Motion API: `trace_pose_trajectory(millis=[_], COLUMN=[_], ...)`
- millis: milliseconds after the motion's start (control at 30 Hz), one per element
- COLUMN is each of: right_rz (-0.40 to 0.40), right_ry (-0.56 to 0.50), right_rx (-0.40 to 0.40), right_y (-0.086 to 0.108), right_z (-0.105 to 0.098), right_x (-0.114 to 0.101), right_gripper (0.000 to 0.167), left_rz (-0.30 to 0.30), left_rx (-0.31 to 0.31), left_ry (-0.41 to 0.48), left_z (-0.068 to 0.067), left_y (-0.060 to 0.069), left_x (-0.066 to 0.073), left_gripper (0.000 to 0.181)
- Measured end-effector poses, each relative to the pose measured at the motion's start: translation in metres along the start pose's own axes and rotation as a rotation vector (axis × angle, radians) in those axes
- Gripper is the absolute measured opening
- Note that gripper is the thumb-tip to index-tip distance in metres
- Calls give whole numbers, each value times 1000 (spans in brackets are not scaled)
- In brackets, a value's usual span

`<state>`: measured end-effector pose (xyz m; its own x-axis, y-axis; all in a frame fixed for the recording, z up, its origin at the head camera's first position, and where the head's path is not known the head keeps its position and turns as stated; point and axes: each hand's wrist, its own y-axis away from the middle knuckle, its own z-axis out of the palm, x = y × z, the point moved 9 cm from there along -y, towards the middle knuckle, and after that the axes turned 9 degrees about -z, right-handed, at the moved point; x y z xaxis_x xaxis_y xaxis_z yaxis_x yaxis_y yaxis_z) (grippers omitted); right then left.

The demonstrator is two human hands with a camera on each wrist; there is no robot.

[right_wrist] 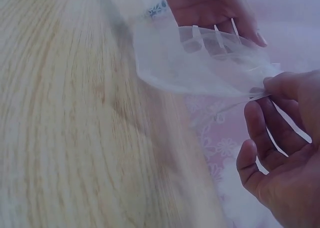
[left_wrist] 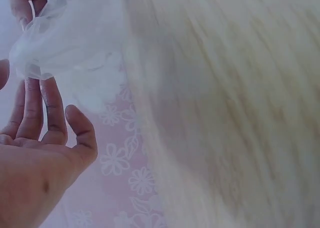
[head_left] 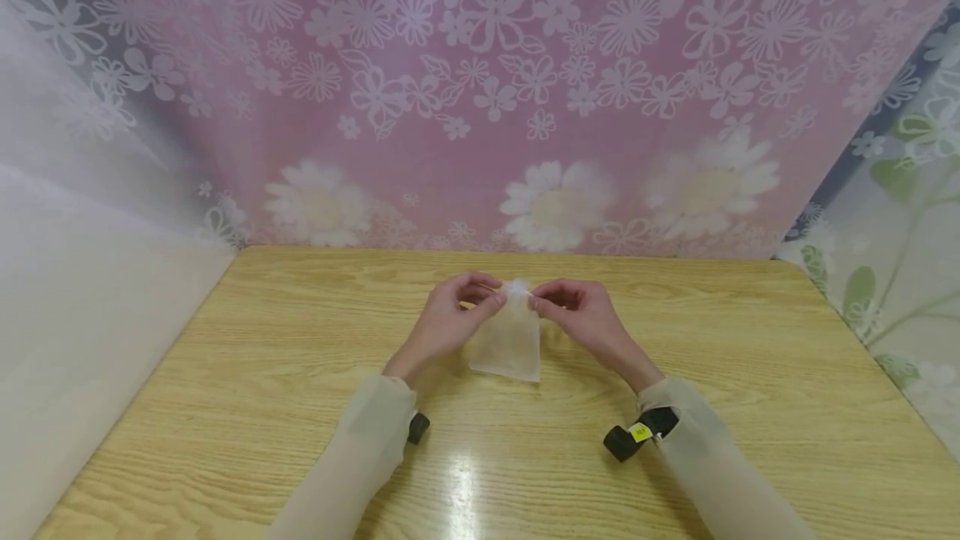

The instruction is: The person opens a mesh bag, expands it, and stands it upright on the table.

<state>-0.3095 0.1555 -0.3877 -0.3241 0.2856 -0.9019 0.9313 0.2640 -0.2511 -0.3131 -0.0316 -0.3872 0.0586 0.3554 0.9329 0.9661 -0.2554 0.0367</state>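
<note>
A small sheer white organza drawstring pouch point(head_left: 507, 348) hangs upright above the table, its top gathered into a ruffle between the hands. My left hand point(head_left: 452, 312) pinches the left side of the gathered neck with thumb and fingertips. On the opposite side, my right hand point(head_left: 588, 317) pinches the neck between thumb and index finger, with a bit of white cord at the fingertips. In the right wrist view the pouch point(right_wrist: 195, 67) is see-through, and the other fingers of that hand curl loosely below it. Nothing can be made out inside the pouch.
The wood-grain table point(head_left: 262, 407) spreads under both forearms. Behind it hangs a pink floral curtain point(head_left: 420, 148), with pale cloth point(head_left: 97, 290) on the left and a leaf-patterned cloth point(head_left: 900, 273) on the right. Black wrist cameras point(head_left: 621, 442) sit at the sleeve cuffs.
</note>
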Motion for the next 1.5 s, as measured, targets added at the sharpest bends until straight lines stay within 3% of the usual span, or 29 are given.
trace_pose_trajectory(millis=[300, 700, 1067, 1300, 1500], right_rz=[-77, -159, -334, -328, -340], right_ry=[37, 37, 29, -31, -66], right_rx=[17, 29, 106, 57, 80], right_y=[11, 24, 33, 35, 38], right_z=[-2, -4, -12, -4, -1], right_x=[-17, -33, -51, -51, -54], right_gripper=[17, 15, 23, 20, 13], left_rz=[11, 48, 128, 106, 145], left_rx=[-13, -6, -5, -42, -60], left_ry=[11, 97, 128, 177, 181], left_z=[5, 10, 12, 15, 18], left_y=[11, 24, 37, 41, 43], left_x=[12, 19, 27, 25, 29], left_gripper=[27, 16, 11, 9, 11])
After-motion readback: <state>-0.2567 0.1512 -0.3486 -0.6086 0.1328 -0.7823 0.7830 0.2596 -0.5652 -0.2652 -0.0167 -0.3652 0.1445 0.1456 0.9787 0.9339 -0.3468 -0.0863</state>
